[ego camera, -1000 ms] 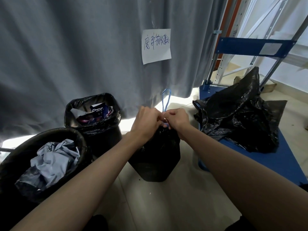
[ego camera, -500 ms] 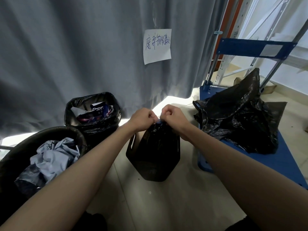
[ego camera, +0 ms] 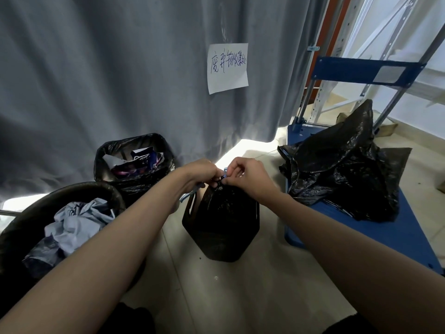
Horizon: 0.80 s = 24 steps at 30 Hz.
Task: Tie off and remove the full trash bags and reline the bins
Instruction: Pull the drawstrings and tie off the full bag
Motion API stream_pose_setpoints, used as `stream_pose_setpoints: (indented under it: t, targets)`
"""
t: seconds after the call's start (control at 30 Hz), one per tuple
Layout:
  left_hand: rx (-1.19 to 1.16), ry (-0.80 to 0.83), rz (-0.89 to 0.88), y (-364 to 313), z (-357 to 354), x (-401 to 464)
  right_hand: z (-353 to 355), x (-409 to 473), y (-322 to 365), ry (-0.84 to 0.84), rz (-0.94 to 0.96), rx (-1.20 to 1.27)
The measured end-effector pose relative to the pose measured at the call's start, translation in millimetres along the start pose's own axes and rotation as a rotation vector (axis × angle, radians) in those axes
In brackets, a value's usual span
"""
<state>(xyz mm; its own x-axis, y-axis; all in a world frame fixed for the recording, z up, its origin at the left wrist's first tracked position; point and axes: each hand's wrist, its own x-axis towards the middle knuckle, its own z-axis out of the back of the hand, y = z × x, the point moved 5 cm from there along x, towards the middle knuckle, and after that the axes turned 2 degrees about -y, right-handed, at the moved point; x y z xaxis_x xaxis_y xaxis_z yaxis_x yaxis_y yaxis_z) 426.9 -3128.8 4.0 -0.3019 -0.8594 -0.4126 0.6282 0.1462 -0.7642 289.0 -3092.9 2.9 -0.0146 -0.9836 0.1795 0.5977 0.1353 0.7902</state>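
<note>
Two hands, the left hand (ego camera: 201, 173) and right hand (ego camera: 245, 175), pinch the blue drawstring (ego camera: 225, 170) at the neck of the small black trash bag (ego camera: 224, 220), which stands on the floor just left of the blue cart (ego camera: 375, 232). The bag looks soft, thin and light (easy to rip), so I would lift it by the tied neck.

Pale tiled floor (ego camera: 231, 292) under three lined bins and blue cart (ego camera: 375, 237).

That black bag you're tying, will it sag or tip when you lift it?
The black bag probably sags: its thin film puckers at the neck, where both hands pinch the blue drawstring. It stands squarely, so tipping seems unlikely. Weight cannot be judged.
</note>
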Motion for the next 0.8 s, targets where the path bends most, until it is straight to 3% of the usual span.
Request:
stream_pose_setpoints:
  t: [0.37, 0.53, 0.67, 0.8]
  targets:
    - [0.007, -0.056, -0.072, -4, 5, 3, 3, 0, -1, -0.082, -0.040, -0.146]
    - [0.343, -0.363, -0.274, -15, 15, 1, 1, 2, 0, -0.046, -0.033, -0.218]
    - [0.502, -0.538, -0.270, -8, 21, -1, -6, -3, -2, 0.121, 0.006, -0.339]
    - [0.497, -0.613, -0.263, 4, 29, 0, -7, -6, -1, 0.247, 0.032, -0.390]
